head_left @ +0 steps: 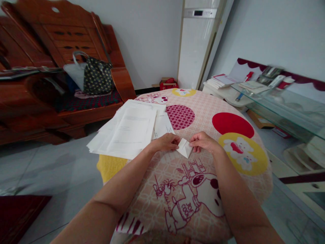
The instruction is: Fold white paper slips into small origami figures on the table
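A small folded piece of white paper [185,149] lies low over the patterned tablecloth, one corner pointing toward me. My left hand [167,142] pinches its left edge between thumb and fingers. On the opposite side, my right hand [201,142] grips the right edge, with the other fingers curled under. Creases and overlapping flaps show on the paper's upper face. To the left of my left hand sits a loose stack of printed white sheets [132,128], its right edge close to my wrist.
The round table wears a pink cloth [203,101] with cartoon figures. A wooden bench [124,81] with a dark patterned bag [98,76] stands at the left. On the right is a glass-topped cabinet [284,115] holding papers and small items. A white floor-standing unit [195,47] rises behind.
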Motion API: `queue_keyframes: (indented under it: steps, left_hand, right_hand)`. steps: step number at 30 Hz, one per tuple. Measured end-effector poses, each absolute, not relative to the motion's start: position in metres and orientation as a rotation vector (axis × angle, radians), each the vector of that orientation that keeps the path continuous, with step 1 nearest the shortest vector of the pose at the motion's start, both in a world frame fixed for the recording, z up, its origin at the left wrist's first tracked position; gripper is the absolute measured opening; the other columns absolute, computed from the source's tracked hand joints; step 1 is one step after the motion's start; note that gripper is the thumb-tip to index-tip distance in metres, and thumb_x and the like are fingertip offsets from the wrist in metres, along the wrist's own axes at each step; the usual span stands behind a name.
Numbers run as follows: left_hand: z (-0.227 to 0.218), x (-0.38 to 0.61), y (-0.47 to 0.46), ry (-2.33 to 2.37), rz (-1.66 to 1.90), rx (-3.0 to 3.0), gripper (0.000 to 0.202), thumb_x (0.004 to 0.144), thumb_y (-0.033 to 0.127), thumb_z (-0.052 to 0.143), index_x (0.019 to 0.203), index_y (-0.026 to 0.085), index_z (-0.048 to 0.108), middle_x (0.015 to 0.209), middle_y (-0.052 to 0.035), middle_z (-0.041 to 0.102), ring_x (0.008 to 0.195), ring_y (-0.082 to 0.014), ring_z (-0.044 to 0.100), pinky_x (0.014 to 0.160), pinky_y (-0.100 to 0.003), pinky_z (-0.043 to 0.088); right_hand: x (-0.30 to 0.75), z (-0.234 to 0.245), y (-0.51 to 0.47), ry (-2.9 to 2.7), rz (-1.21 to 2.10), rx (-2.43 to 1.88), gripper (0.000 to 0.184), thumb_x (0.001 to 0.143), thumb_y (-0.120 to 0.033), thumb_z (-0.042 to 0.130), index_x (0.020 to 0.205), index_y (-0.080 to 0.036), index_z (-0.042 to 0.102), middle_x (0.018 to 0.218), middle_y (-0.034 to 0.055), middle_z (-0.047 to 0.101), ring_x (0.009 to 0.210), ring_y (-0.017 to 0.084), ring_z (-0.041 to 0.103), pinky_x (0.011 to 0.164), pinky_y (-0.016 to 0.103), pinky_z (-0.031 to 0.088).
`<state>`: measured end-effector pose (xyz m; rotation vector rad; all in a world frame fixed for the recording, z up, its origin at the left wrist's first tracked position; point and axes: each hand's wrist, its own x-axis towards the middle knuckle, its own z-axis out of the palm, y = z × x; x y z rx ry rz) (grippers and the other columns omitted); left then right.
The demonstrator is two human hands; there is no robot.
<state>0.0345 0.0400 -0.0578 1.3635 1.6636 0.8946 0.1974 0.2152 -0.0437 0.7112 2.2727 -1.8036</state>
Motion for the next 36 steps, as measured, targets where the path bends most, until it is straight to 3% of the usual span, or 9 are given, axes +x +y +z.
queue_keyframes:
  steps: [3,7,9,18,36]
  left_hand:
    - [-0.055,0.039,0.041,1.798,0.815,1.402,0.006,0.074,0.022,0.061,0.074,0.018,0.066,0.058,0.0033,0.062,0.055,-0.0121,0.053,0.056,-0.023,0.034]
    - [-0.053,0.046,0.043,1.995,0.760,1.417,0.030,0.084,0.030,0.058,0.057,0.019,0.055,0.051,0.0028,0.057,0.051,-0.0120,0.049,0.057,-0.026,0.031]
    - [-0.051,0.051,0.045,2.083,0.730,1.385,0.032,0.085,0.029,0.060,0.056,0.019,0.053,0.050,0.0028,0.056,0.051,-0.0120,0.049,0.057,-0.027,0.030]
    - [-0.047,0.067,0.050,2.395,0.538,1.269,0.015,0.079,0.032,0.073,0.074,0.018,0.073,0.072,-0.0035,0.069,0.067,-0.0171,0.059,0.062,-0.027,0.037]
    - [-0.052,0.068,0.050,2.398,0.504,1.356,0.014,0.085,0.029,0.067,0.079,0.019,0.074,0.078,-0.0050,0.071,0.073,-0.0186,0.062,0.067,-0.027,0.041]
  right_hand:
    - [0.196,-0.043,0.212,2.266,-1.797,0.769,0.012,0.074,-0.018,0.079,0.072,-0.014,0.068,0.052,0.0012,0.067,0.042,0.010,0.060,0.040,0.018,0.046]
    - [0.193,-0.043,0.208,2.304,-1.768,0.832,0.013,0.074,-0.015,0.079,0.068,-0.014,0.067,0.050,0.0027,0.065,0.042,0.012,0.060,0.038,0.018,0.045]
    - [0.192,-0.044,0.207,2.322,-1.765,0.870,0.013,0.073,-0.014,0.079,0.066,-0.014,0.067,0.048,0.0028,0.064,0.042,0.012,0.060,0.037,0.018,0.045]
    - [0.189,-0.047,0.204,2.457,-1.690,0.940,0.018,0.063,-0.002,0.076,0.060,-0.016,0.065,0.044,0.0007,0.061,0.040,0.012,0.058,0.035,0.019,0.045]
    - [0.188,-0.055,0.210,2.438,-1.732,0.886,0.021,0.062,-0.002,0.081,0.059,-0.016,0.066,0.043,0.0004,0.061,0.038,0.013,0.059,0.035,0.019,0.046]
